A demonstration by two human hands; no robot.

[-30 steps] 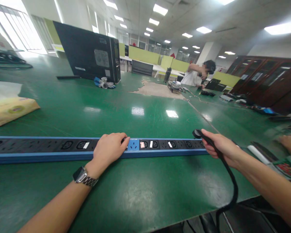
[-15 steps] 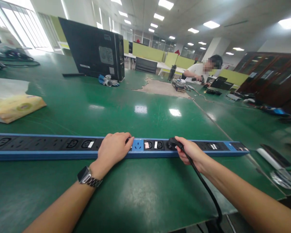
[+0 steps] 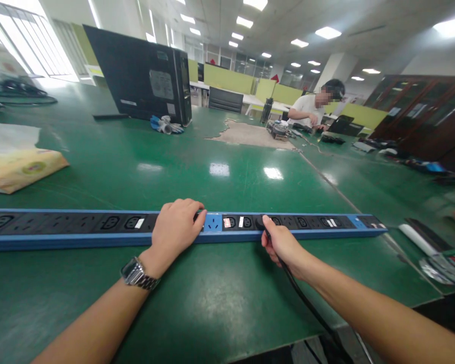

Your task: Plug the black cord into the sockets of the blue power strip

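A long blue power strip (image 3: pixel 79 241) with black socket panels lies across the green table (image 3: pixel 208 303). My left hand (image 3: pixel 178 226), with a metal-banded watch at the wrist, is wrapped over the strip just left of its blue socket (image 3: pixel 213 223). Right of that socket, my right hand (image 3: pixel 282 241) is closed on a black plug (image 3: pixel 260 221) at the strip. The plug is mostly hidden by the fingers and thumb, so how deep it sits cannot be seen. Its black cable (image 3: pixel 307 303) runs down under my right forearm to the table's front edge.
A black computer case (image 3: pixel 140 76) stands at the back left, with gloves (image 3: pixel 166 125) beside it. A yellow tissue pack (image 3: pixel 23 169) lies at left. Beyond the table's far side, a person (image 3: pixel 307 108) handles small parts. Clear-wrapped items (image 3: pixel 440 265) lie at right.
My right hand has moved left and turned, bringing the plug nearer the blue socket and exposing sockets to its right. My left hand stays on the strip. The other person's hands have lowered.
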